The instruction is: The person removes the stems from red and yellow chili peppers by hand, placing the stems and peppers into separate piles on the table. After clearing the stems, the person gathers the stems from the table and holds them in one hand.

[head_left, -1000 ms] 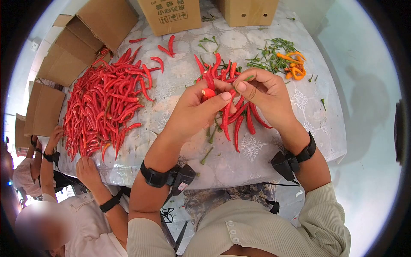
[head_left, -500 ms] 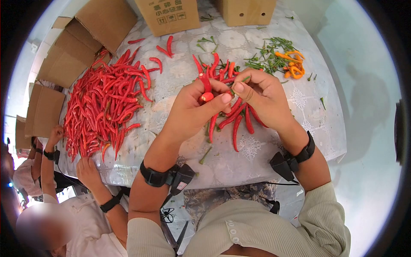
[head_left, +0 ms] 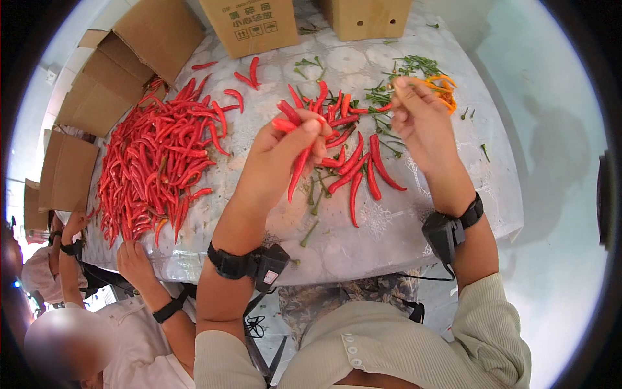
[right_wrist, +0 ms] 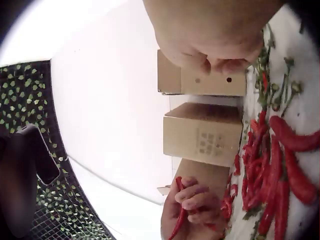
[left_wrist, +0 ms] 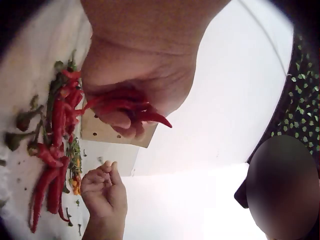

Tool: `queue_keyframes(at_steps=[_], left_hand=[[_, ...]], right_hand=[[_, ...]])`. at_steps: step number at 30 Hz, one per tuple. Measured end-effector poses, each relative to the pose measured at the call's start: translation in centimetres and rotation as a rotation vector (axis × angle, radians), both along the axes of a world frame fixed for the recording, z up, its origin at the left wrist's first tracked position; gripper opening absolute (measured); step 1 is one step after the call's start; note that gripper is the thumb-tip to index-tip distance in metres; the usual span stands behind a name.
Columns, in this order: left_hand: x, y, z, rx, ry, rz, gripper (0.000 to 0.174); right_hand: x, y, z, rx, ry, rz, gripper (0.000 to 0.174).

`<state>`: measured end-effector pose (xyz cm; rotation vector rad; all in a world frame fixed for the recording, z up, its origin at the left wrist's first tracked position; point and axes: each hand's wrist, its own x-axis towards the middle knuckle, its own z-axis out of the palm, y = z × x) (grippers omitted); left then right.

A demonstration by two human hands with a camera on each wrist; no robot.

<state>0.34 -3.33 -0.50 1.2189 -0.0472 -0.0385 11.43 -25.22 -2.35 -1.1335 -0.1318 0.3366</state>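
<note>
My left hand (head_left: 282,152) grips several red chilies in its curled fingers; one chili (head_left: 299,172) hangs below the palm and other ends poke out above the thumb. In the left wrist view, red chilies (left_wrist: 120,102) lie across those fingers. My right hand (head_left: 427,133) is held above the green stems (head_left: 421,66), thumb and forefinger pinched together on what looks like a small stem, mostly hidden by the fingertips. Beneath and between the hands, loose red chilies (head_left: 378,162) lie on the table with a few green stems (head_left: 310,233).
A large heap of red chilies (head_left: 152,165) covers the table's left side, beside open cardboard boxes (head_left: 159,32). Two boxes stand at the back, one printed (head_left: 253,26), one plain (head_left: 372,19). Orange chilies (head_left: 446,97) lie by the stems. Another person's hand (head_left: 135,259) rests near the heap.
My hands have parted: the right moved away to the right and up toward the stem pile, the left slightly left with its chilies. Before, they met over a chili's stem end.
</note>
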Motion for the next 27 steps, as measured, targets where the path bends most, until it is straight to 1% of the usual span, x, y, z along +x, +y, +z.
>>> queue_keyframes(at_steps=[1, 2, 5, 8, 11, 12, 15, 18, 21, 24, 26, 27], left_hand=[[0.1, 0.2, 0.2, -0.054, 0.029, -0.009, 0.023], [0.0, -0.3, 0.3, 0.023, 0.069, 0.109, 0.020], [-0.1, -0.6, 0.6, -0.124, 0.083, 0.160, 0.018], [-0.1, -0.9, 1.0, -0.119, 0.097, 0.251, 0.012], [-0.1, -0.2, 0.5, -0.067, 0.090, 0.264, 0.011], [-0.2, -0.2, 0.6, -0.053, 0.104, 0.264, 0.011], [-0.2, -0.4, 0.8, -0.025, 0.134, 0.273, 0.013], [-0.1, -0.8, 0.7, 0.005, 0.146, 0.284, 0.017], [0.0, -0.9, 0.5, 0.097, 0.148, 0.233, 0.022], [0.0, -1.1, 0.4, 0.200, 0.152, 0.149, 0.027], [0.0, -1.5, 0.4, 0.258, 0.179, 0.090, 0.030], [0.0, -1.6, 0.1, 0.277, 0.136, 0.076, 0.032]], right_hand=[[0.4, -0.3, 0.2, -0.090, -0.033, -0.147, 0.026], [0.5, -0.5, 0.4, -0.180, -0.066, -0.293, 0.027], [0.2, -0.2, 1.5, -0.423, -0.215, -0.430, 0.026], [0.7, -1.0, 0.4, -0.803, -0.573, -0.083, 0.026], [-1.6, 0.0, 1.3, -1.189, -0.628, 0.060, 0.030], [-2.2, 0.2, 2.0, -1.244, -0.632, 0.137, 0.033], [-2.2, 0.1, 1.8, -1.288, -0.648, 0.222, 0.033], [-1.7, -0.3, 0.9, -1.187, -0.687, 0.198, 0.032], [-1.5, 0.1, 1.3, -0.832, -0.555, 0.153, 0.027], [-2.4, 0.9, 2.7, -0.399, -0.233, 0.254, 0.020], [-3.0, 1.6, 2.5, -0.331, -0.206, 0.296, 0.017], [-3.2, 1.9, 2.2, -0.297, -0.192, 0.316, 0.016]])
